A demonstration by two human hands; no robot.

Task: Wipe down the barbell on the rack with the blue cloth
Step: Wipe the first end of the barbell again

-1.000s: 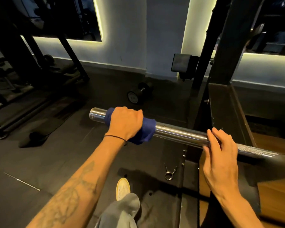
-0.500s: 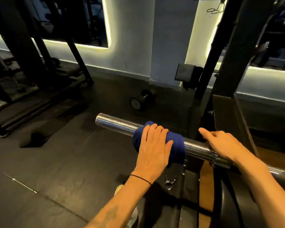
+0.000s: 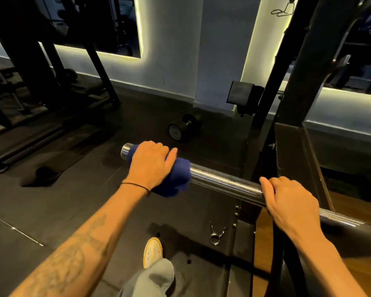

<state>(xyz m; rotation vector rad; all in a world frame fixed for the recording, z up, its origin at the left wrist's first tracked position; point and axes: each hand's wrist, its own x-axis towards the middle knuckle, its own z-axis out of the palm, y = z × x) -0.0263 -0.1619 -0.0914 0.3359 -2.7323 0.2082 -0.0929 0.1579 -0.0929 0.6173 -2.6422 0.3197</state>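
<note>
Sliding outward since the earlier frame, the left hand (image 3: 151,166) had carried the dark blue cloth (image 3: 176,179) from mid-sleeve almost to the free end of the shiny steel barbell (image 3: 223,181), fingers curled over the top and pressing the cloth round the bar. That barbell lay across the black steel rack (image 3: 296,86), slanting from upper left to lower right, while the right hand (image 3: 287,202) had shifted to grip the bare metal beside the rack upright, fingers wrapped over it. Beyond on the dark rubber floor (image 3: 51,211) lay a black dumbbell (image 3: 183,129), a metal spring collar (image 3: 215,235) and a white shoe (image 3: 152,251).
</note>
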